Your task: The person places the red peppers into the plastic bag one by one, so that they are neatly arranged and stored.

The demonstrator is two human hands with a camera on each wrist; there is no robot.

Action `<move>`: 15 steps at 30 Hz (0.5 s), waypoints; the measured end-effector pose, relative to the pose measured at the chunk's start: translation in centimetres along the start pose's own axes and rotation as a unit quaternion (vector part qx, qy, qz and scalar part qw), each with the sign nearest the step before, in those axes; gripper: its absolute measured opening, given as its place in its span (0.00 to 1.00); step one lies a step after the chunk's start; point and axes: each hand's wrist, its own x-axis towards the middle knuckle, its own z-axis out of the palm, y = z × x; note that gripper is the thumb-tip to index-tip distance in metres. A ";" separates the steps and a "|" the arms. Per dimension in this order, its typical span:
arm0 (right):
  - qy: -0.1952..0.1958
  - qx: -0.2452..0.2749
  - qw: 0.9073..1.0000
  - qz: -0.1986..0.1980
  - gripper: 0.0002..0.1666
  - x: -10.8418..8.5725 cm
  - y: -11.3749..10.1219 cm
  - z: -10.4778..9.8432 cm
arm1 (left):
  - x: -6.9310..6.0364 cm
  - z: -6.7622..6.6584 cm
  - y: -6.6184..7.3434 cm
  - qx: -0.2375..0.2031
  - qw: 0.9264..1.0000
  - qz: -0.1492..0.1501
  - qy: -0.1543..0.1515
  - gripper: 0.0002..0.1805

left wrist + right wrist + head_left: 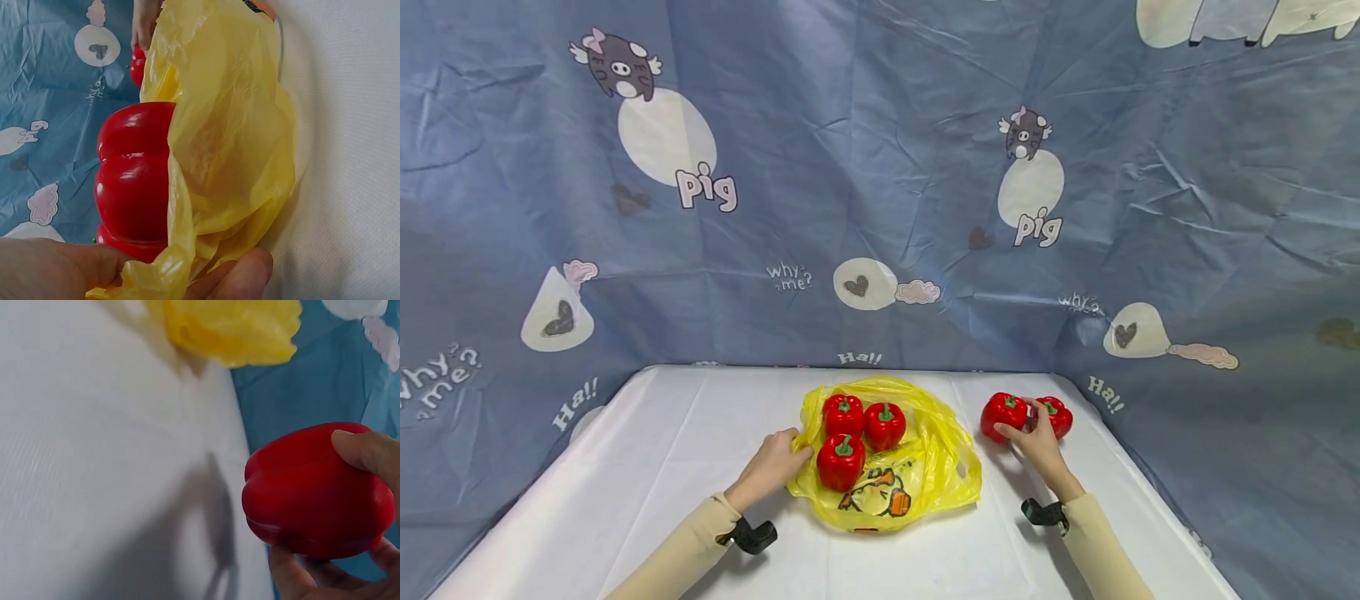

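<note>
A yellow plastic bag (936, 467) with a cartoon print lies spread on the table, and three red bell peppers (841, 463) sit in its mouth. My left hand (778, 458) pinches the bag's left rim; in the left wrist view the yellow film (231, 137) bunches between thumb and fingers beside a large red pepper (134, 175). Right of the bag, my right hand (1037, 437) grips another red bell pepper (1003, 415). The right wrist view has thumb and fingers around that pepper (319, 494). One more pepper (1056, 417) lies just behind the right hand, partly hidden by it.
The white table (647, 467) runs up to a blue curtain (925, 167) printed with pigs and words, which hangs behind and along the sides. Black wrist cameras (752, 535) are strapped on both wrists.
</note>
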 end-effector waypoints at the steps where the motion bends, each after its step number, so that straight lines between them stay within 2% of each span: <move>1: -0.001 -0.004 1.000 0.000 0.53 -0.1 -0.3 0.0 | 0.0 0.0 0.0 -0.001 1.000 -0.001 0.000 0.07; 8: -0.023 -0.004 1.000 -0.006 0.54 -0.4 -2.2 0.5 | 0.1 0.0 -0.1 -0.003 1.000 -0.003 0.000 0.08; 15: -0.027 -0.002 1.000 -0.010 0.53 -0.8 -3.3 0.7 | 0.1 0.1 -0.1 0.003 1.000 0.000 0.003 0.08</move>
